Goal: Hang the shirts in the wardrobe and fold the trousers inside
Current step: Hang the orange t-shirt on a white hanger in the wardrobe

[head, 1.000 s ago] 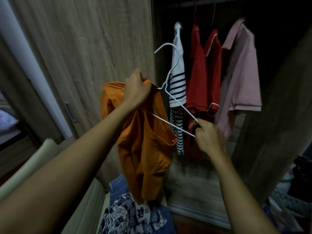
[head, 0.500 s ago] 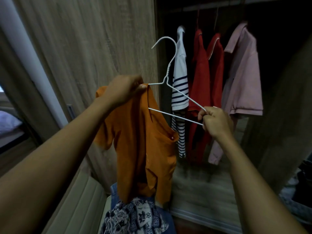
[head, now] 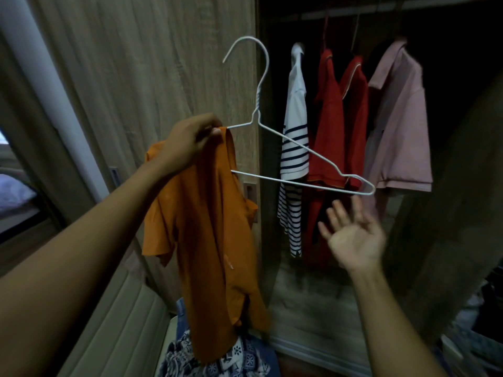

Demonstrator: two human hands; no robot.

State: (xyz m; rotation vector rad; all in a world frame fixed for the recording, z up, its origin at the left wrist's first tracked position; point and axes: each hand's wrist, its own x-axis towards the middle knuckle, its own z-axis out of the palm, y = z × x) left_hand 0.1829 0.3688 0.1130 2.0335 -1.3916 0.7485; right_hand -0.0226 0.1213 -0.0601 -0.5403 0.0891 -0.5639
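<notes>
Four shirts (head: 340, 137) in wardrobe (head: 163, 63); left hand (head: 187, 142) fingers pinch orange shirt (head: 206, 227), hanger (head: 288, 140); right hand (head: 353, 238) splayed, empty.

an orange short-sleeved cotton shirt (head: 206, 227) hangs limp and crumpled just left of the open wardrobe (head: 449, 227), one shoulder threaded on a white wire hanger (head: 299, 148) whose free end juts right, tilted down, hook up.

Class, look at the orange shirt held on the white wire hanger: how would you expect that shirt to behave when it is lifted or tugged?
The orange shirt is probably floppy: it droops in loose folds below the left hand. It seems light, since the thin wire hanger carries it unbent. Only one side is threaded, so it might slide off.
</notes>
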